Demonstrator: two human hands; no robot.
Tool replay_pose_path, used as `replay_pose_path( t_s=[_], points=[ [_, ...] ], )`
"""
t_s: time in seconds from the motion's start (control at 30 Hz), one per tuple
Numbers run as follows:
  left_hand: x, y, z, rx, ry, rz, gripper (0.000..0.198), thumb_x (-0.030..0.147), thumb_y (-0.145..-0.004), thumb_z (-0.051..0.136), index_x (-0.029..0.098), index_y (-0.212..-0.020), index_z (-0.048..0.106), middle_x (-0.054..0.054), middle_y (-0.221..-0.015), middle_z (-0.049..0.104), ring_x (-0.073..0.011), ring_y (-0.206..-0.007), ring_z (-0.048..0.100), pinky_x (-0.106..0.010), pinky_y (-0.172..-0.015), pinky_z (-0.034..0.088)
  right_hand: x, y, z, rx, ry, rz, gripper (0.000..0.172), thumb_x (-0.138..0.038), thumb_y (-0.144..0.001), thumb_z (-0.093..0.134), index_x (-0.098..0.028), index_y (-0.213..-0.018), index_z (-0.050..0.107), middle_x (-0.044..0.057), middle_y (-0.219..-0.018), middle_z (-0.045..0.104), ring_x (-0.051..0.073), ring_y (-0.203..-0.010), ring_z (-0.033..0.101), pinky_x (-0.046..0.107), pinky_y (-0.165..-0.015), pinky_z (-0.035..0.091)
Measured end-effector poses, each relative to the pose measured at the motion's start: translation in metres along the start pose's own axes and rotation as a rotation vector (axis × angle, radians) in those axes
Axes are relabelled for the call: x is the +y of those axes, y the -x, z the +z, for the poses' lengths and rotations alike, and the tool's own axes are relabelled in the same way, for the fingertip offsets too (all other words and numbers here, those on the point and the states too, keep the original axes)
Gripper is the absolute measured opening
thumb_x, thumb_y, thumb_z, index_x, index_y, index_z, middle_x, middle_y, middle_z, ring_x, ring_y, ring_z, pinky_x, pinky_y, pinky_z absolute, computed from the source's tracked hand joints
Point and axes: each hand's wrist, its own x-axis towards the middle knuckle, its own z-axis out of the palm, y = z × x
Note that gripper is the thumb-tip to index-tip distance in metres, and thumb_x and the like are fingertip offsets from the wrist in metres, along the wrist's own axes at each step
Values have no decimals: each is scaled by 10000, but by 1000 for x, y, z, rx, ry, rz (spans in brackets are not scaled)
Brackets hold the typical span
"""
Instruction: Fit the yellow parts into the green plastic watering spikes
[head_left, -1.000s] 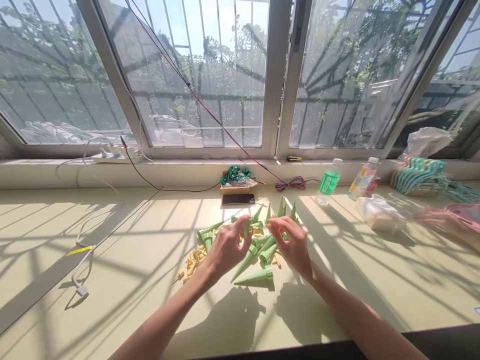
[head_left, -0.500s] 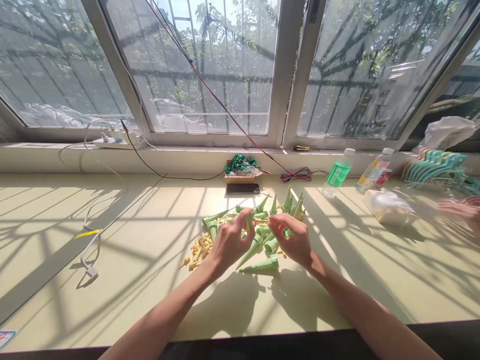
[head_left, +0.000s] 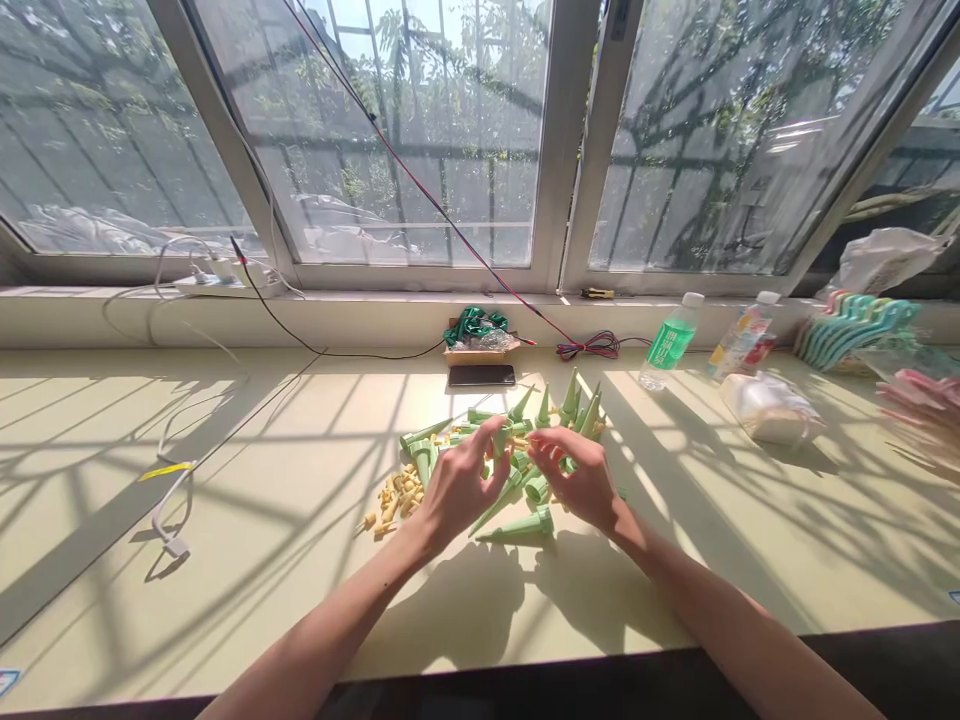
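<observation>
My left hand point(head_left: 466, 475) is closed around a green plastic spike point(head_left: 501, 440), held between thumb and fingers just above the pile. Close by on its right, my right hand point(head_left: 576, 475) pinches what looks like a small yellow peg point(head_left: 524, 442), its tip toward the spike. Whether the two pieces touch, I cannot tell. Below and around both hands lie several green cone-shaped spikes, one flat in front point(head_left: 521, 527) and others standing point up behind point(head_left: 571, 398). A heap of small yellow pegs point(head_left: 397, 497) lies left of my left hand.
Behind the pile are a dark phone point(head_left: 481, 375) and a small cardboard box point(head_left: 480, 356) with green material. A green-labelled bottle point(head_left: 673, 342), a second bottle point(head_left: 742, 335), a white packet point(head_left: 772, 408) and hangers point(head_left: 855, 330) stand right. A white cable point(head_left: 176, 500) lies left.
My right hand has come slightly closer to my left hand, bringing the yellow peg nearer the spike. The view has shifted a little. At the far right, another person's hand is no longer clearly visible.
</observation>
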Motion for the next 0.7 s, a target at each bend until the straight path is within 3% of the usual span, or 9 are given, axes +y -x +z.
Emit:
replay_pose_path(
  t_s=[0.33, 0.7],
  points=[
    [-2, 3, 4, -45, 66, 42, 371, 266, -931, 573, 204, -1278, 459, 20, -752, 625, -80, -495, 507, -196, -477, 428, 3, -1, 1, 6, -7, -6, 106, -238, -939, 580, -196, -984, 666, 47, -890, 728, 135, -691, 663, 262, -577, 544],
    [-4, 2, 8, 25, 102, 87, 354, 230, -938, 562, 178, -1280, 485, -2, -807, 640, -55, -490, 471, -167, -455, 410, 3, -2, 1, -24, -46, 7, 89, -231, -937, 593, -195, -982, 660, 41, -882, 693, 132, -716, 641, 244, -572, 517]
  ],
)
